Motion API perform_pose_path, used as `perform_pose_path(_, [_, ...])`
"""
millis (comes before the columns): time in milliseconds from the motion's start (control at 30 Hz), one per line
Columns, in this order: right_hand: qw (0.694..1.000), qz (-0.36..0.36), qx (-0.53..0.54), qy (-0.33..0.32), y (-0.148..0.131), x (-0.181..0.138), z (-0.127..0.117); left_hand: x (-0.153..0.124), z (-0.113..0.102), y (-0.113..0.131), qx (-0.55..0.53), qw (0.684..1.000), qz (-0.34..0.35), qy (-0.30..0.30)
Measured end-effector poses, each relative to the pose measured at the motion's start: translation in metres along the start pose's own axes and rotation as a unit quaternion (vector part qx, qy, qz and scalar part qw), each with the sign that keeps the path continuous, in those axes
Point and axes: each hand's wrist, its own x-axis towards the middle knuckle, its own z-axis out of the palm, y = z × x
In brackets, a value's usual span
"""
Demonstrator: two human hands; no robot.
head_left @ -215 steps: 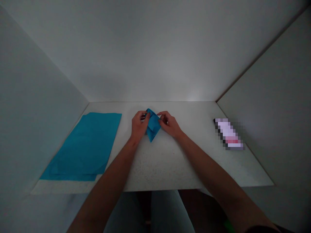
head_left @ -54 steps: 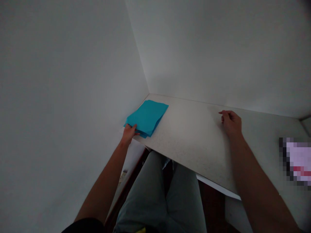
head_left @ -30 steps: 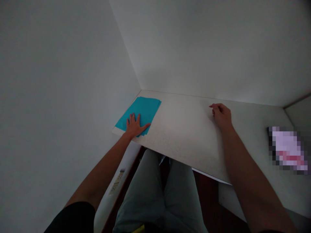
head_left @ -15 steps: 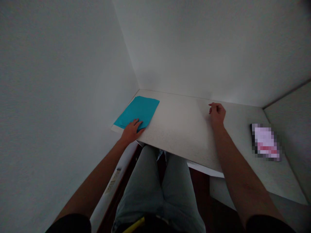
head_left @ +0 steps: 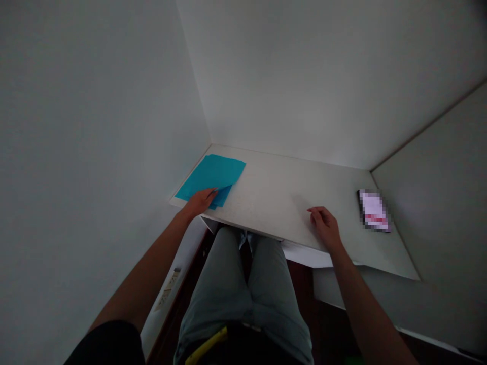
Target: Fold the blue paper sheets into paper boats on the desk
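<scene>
A stack of turquoise paper sheets [head_left: 213, 172] lies at the left end of a white desk [head_left: 274, 192]. My left hand [head_left: 202, 200] pinches the near edge of the top sheet between thumb and fingers. That edge is lifted and bent, and more turquoise sheets show beneath it, slightly out of line. Over the desk's right half, near its front edge, my right hand [head_left: 325, 225] hovers with nothing visible in it. Its fingers are loosely curled with a small gap between them.
A flat dark-edged object with a pixelated face [head_left: 375, 210] lies at the desk's right end. Walls border the desk at the left, back and right. My legs [head_left: 243, 284] are below the front edge, and a wall socket plate [head_left: 167, 289] sits low at the left.
My left hand lay spread on the stack and now grips the top sheet, its near edge raised. My right hand has come back toward the desk's front edge. The view has shifted slightly.
</scene>
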Motion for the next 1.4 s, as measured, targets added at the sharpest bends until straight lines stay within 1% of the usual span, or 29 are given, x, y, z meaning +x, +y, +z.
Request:
perform_pose_path(67, [0.999, -0.02, -0.03, -0.003, 0.001, -0.003, 0.001, -0.002, 0.006, 0.018, 0.016, 0.999, 0.029, -0.002])
perform_pose_path(133, [0.995, -0.062, -0.075, -0.011, 0.002, -0.003, 0.006, -0.008, 0.02, 0.044, 0.031, 0.996, 0.079, -0.021])
perform_pose_path(200, [0.983, -0.126, -0.13, -0.025, 0.001, -0.004, 0.01, -0.017, 0.043, 0.076, 0.035, 0.99, 0.128, -0.051])
perform_pose_path(267, [0.962, -0.194, -0.186, -0.043, -0.001, -0.007, 0.013, -0.03, 0.07, 0.11, 0.032, 0.981, 0.169, -0.087])
perform_pose_path(333, [0.941, -0.241, -0.229, -0.069, -0.003, -0.015, 0.013, -0.045, 0.097, 0.143, 0.05, 0.967, 0.212, -0.129])
perform_pose_path(433, [0.917, -0.266, -0.271, -0.119, -0.006, -0.029, 0.006, -0.064, 0.125, 0.181, 0.079, 0.939, 0.279, -0.184])
perform_pose_path(500, [0.906, -0.261, -0.293, -0.158, -0.005, -0.037, -0.001, -0.074, 0.136, 0.2, 0.093, 0.922, 0.31, -0.211])
perform_pose_path(567, [0.897, -0.25, -0.308, -0.196, -0.002, -0.042, -0.008, -0.081, 0.141, 0.211, 0.107, 0.911, 0.321, -0.236])
perform_pose_path(633, [0.891, -0.245, -0.309, -0.225, 0.003, -0.045, -0.014, -0.085, 0.142, 0.212, 0.111, 0.908, 0.321, -0.245])
perform_pose_path(700, [0.891, -0.24, -0.302, -0.241, 0.006, -0.044, -0.019, -0.088, 0.137, 0.201, 0.092, 0.914, 0.322, -0.23])
perform_pose_path(767, [0.895, -0.235, -0.286, -0.248, 0.007, -0.043, -0.022, -0.089, 0.126, 0.179, 0.062, 0.925, 0.32, -0.197])
perform_pose_path(833, [0.903, -0.228, -0.259, -0.254, 0.006, -0.041, -0.023, -0.087, 0.111, 0.148, 0.052, 0.93, 0.315, -0.182])
perform_pose_path(933, [0.919, -0.218, -0.201, -0.261, 0.0, -0.04, -0.024, -0.079, 0.093, 0.106, 0.039, 0.947, 0.271, -0.167])
perform_pose_path(1000, [0.932, -0.203, -0.16, -0.255, -0.003, -0.041, -0.023, -0.071, 0.091, 0.091, 0.014, 0.959, 0.239, -0.153])
perform_pose_path(1033, [0.94, -0.19, -0.141, -0.246, -0.004, -0.042, -0.022, -0.066, 0.094, 0.088, -0.002, 0.963, 0.227, -0.146])
perform_pose_path(1100, [0.959, -0.147, -0.101, -0.218, -0.005, -0.044, -0.021, -0.056, 0.104, 0.091, -0.031, 0.968, 0.209, -0.134])
perform_pose_path(1200, [0.983, -0.054, -0.059, -0.167, 0.001, -0.045, -0.02, -0.04, 0.122, 0.106, -0.039, 0.973, 0.193, -0.12])
perform_pose_path(1267, [0.992, -0.008, -0.04, -0.123, 0.007, -0.044, -0.018, -0.033, 0.132, 0.115, -0.027, 0.978, 0.177, -0.103])
perform_pose_path(1333, [0.997, 0.003, -0.018, -0.077, 0.013, -0.041, -0.015, -0.029, 0.14, 0.118, -0.013, 0.984, 0.158, -0.078])
perform_pose_path(1400, [0.999, -0.008, -0.004, -0.037, 0.018, -0.038, -0.01, -0.029, 0.145, 0.117, -0.009, 0.99, 0.138, -0.041])
